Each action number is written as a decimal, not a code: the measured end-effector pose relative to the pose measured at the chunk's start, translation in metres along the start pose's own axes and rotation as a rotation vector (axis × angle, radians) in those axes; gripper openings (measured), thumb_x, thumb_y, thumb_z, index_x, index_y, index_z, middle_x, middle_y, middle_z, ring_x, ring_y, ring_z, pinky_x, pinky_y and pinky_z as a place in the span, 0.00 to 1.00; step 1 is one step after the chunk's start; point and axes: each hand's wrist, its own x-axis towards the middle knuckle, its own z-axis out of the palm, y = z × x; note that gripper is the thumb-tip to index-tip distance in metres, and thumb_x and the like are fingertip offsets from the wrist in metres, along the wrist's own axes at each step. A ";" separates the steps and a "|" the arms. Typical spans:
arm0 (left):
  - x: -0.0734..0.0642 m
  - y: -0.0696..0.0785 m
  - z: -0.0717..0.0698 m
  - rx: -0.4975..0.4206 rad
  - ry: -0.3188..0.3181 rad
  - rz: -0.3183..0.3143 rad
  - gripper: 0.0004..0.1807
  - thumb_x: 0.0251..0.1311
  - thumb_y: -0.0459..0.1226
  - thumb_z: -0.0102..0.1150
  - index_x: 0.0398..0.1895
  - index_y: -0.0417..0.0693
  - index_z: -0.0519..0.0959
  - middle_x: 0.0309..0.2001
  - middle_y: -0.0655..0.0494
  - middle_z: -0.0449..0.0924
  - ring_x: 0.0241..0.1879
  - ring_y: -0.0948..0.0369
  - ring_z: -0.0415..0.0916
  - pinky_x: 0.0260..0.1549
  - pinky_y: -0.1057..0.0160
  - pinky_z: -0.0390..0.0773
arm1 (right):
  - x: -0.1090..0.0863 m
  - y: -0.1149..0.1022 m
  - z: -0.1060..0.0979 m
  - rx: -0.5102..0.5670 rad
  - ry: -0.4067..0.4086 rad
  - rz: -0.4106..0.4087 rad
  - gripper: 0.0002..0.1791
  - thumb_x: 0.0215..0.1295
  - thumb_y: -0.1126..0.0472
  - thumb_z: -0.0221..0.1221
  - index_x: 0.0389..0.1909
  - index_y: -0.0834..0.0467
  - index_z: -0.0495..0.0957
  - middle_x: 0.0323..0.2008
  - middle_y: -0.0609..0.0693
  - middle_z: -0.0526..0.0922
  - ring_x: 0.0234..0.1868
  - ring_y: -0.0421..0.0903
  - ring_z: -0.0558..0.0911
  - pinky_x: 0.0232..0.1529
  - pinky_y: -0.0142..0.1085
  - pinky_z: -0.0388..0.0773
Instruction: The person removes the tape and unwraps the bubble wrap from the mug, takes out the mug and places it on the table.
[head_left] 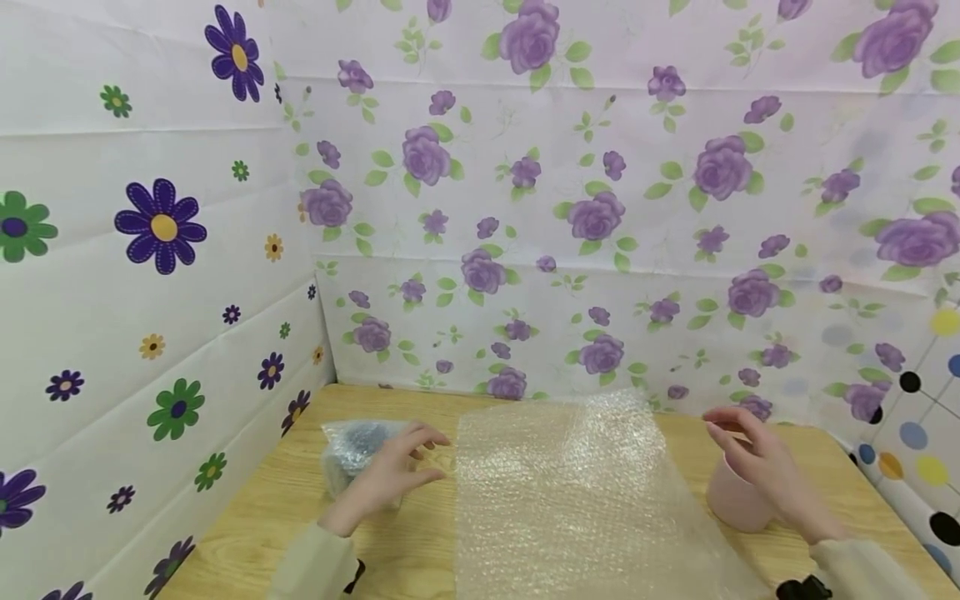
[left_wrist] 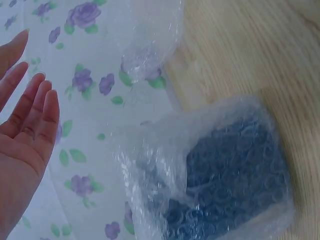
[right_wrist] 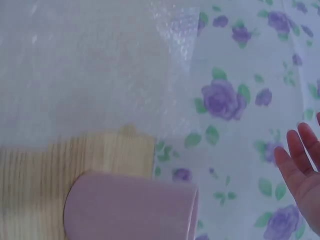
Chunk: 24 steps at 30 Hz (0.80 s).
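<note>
A sheet of bubble wrap (head_left: 558,500) lies spread over the middle of the table, its far end reaching up against the backdrop. Left of it sits a dark blue item (left_wrist: 230,175) wrapped in bubble wrap; its kind is hidden by the wrapping. My left hand (head_left: 397,471) is raised beside this bundle, fingers loosely bent and holding nothing. To the right of the sheet stands a pale pink cup (right_wrist: 130,207), upright and bare. My right hand (head_left: 765,467) overlaps the cup in the head view; the right wrist view shows its fingers (right_wrist: 295,160) apart from the cup, with nothing in them.
The wooden table (head_left: 247,533) ends at a backdrop (head_left: 540,317) with purple roses. A flower-print sheet (head_left: 90,333) borders the left side, and a dotted one (head_left: 922,417) the right. Dark bands show at both sleeve cuffs.
</note>
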 end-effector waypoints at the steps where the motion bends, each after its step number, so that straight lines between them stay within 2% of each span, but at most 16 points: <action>1: 0.000 -0.001 -0.002 0.007 0.018 0.007 0.22 0.45 0.31 0.68 0.46 0.47 0.74 0.42 0.59 0.72 0.39 0.61 0.69 0.34 0.62 0.74 | 0.002 -0.003 0.004 0.007 -0.003 -0.013 0.12 0.66 0.69 0.50 0.49 0.65 0.70 0.45 0.58 0.72 0.45 0.33 0.71 0.41 0.20 0.68; 7: -0.004 -0.005 -0.017 0.063 0.182 0.053 0.22 0.40 0.26 0.70 0.43 0.43 0.76 0.40 0.53 0.74 0.37 0.57 0.71 0.30 0.59 0.76 | 0.015 -0.023 0.028 0.082 -0.046 -0.070 0.12 0.65 0.71 0.50 0.48 0.67 0.70 0.44 0.58 0.73 0.45 0.35 0.71 0.41 0.23 0.70; 11: -0.008 -0.008 -0.028 0.114 0.278 0.058 0.22 0.37 0.24 0.70 0.40 0.41 0.77 0.39 0.51 0.75 0.36 0.55 0.72 0.29 0.58 0.76 | 0.023 -0.038 0.046 0.100 -0.089 -0.094 0.11 0.64 0.70 0.51 0.48 0.63 0.71 0.43 0.53 0.74 0.44 0.39 0.73 0.41 0.27 0.72; 15: -0.014 -0.013 -0.037 0.140 0.329 0.039 0.22 0.36 0.23 0.70 0.39 0.39 0.77 0.39 0.51 0.75 0.36 0.57 0.72 0.28 0.57 0.77 | 0.028 -0.054 0.063 0.080 -0.125 -0.128 0.12 0.63 0.71 0.53 0.47 0.60 0.71 0.42 0.48 0.75 0.43 0.41 0.74 0.41 0.35 0.74; 18: -0.020 -0.017 -0.042 0.125 0.348 0.010 0.21 0.36 0.22 0.70 0.39 0.40 0.77 0.39 0.50 0.75 0.36 0.56 0.72 0.28 0.55 0.77 | 0.031 -0.073 0.074 0.078 -0.148 -0.163 0.12 0.61 0.73 0.53 0.46 0.63 0.71 0.42 0.50 0.75 0.42 0.45 0.75 0.40 0.41 0.75; 24: -0.029 -0.026 -0.051 0.119 0.370 -0.027 0.22 0.37 0.22 0.69 0.40 0.39 0.77 0.40 0.49 0.74 0.37 0.51 0.70 0.28 0.54 0.76 | 0.038 -0.105 0.093 0.131 -0.210 -0.113 0.10 0.62 0.72 0.53 0.44 0.63 0.71 0.41 0.51 0.75 0.42 0.49 0.75 0.42 0.43 0.74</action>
